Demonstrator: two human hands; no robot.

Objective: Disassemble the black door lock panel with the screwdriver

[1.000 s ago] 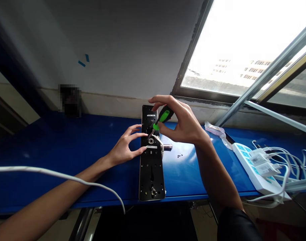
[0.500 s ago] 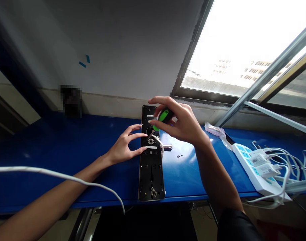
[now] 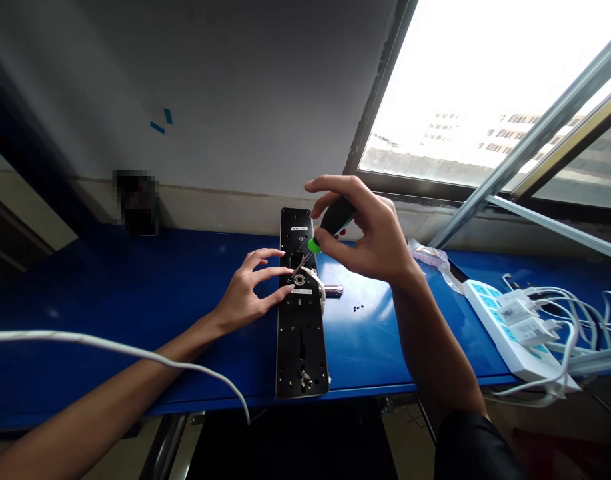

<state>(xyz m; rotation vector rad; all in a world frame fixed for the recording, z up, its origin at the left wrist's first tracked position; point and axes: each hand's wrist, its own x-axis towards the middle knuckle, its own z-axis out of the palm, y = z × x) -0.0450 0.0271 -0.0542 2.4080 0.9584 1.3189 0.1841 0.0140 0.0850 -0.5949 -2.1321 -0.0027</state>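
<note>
A long black door lock panel [image 3: 301, 337] lies on the blue table with its inner side up, a metal handle [image 3: 334, 291] poking out at its right. My right hand [image 3: 370, 233] is closed round a black and green screwdriver [image 3: 337, 217]. The slanted shaft reaches down to the panel near a round fitting with a square hole [image 3: 299, 280]. My left hand [image 3: 250, 287] rests at the panel's left edge, fingers spread. Its index fingertip and thumb lie on the panel, apart, either side of the screwdriver's tip. Whether a screw sits under the tip is hidden.
Several small dark screws [image 3: 358, 308] lie on the table [image 3: 375, 353] right of the panel. A white power strip [image 3: 500, 327] with chargers and tangled cables stands at the right, near a clear plastic bag [image 3: 430, 257]. A white cable [image 3: 135, 353] hangs across the left forearm.
My right hand has shifted slightly up and right and turned the screwdriver, so less green shows on its handle. The left hand stays almost still. The whole view has shifted slightly.
</note>
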